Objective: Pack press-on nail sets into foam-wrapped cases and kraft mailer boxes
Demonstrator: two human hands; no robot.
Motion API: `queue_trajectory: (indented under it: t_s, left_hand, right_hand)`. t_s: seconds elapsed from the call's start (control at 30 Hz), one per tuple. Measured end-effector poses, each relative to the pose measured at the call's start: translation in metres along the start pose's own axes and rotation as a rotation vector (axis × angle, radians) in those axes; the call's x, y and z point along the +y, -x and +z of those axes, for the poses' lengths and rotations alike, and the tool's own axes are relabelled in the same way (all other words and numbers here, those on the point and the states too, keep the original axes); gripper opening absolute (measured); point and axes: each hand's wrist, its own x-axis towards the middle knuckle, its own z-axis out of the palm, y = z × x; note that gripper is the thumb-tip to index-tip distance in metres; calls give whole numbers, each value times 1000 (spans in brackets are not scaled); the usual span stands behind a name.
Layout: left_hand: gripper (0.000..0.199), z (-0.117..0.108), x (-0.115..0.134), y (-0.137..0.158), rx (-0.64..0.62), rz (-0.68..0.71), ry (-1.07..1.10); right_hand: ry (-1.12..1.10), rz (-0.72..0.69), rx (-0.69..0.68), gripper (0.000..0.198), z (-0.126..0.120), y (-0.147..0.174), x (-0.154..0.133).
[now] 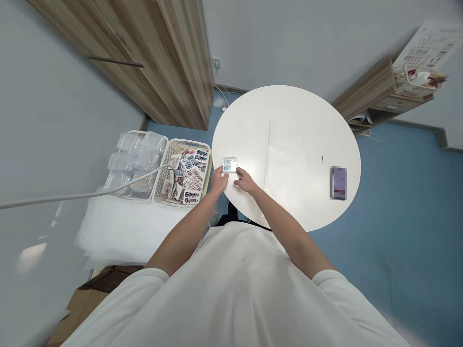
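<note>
A small clear plastic box (229, 165) with a card of greenish press-on nails in it is between my hands, over the near left edge of the round white table (289, 111). My left hand (218, 181) grips its left side. The fingers of my right hand (246, 181) are at its right side, with the thumb apart below. To the left, a basket (159, 193) holds many cards of press-on nails (191, 164). Beside it stands another basket with stacked clear plastic boxes (128, 142).
A white cable (83, 195) crosses in front of the baskets. A phone-like purple object (339, 183), partly blurred, lies on the table's right side. Wooden cabinet (162, 62) stands at the back left, and a wooden shelf unit (376, 89) at the right. A cardboard box (81, 308) is low left.
</note>
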Motion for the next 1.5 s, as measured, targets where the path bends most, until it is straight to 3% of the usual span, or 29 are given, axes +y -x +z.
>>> queue_trajectory:
  t_s: [0.17,0.4,0.6,0.77,0.97,1.17,1.37,1.5]
  left_hand:
    - [49,20,12,20,-40,49,51]
    - [48,79,29,56,-210,171,75]
    - [45,129,56,95,-328,214,-12]
    - [47,156,76,119,-297,238,-154]
    - [53,178,86,138,-203,240,-302]
    - [52,192,77,141,-233,199,-341]
    - [58,190,61,144,-228,308,-459]
    - [64,184,54,148,-237,404,-570]
  right_hand:
    - [15,8,114,64,-18,25,20]
    - [130,-76,371,45,-74,91,62]
    - [235,-47,393,42,-122,142,106]
    - [290,-69,366,43,-145,158,129]
    - [254,-131,317,44,-160,160,139]
    - [369,-98,257,46,-167,158,148]
    - [444,-98,253,51,-168,165,152]
    - [517,32,344,56,-167,176,154]
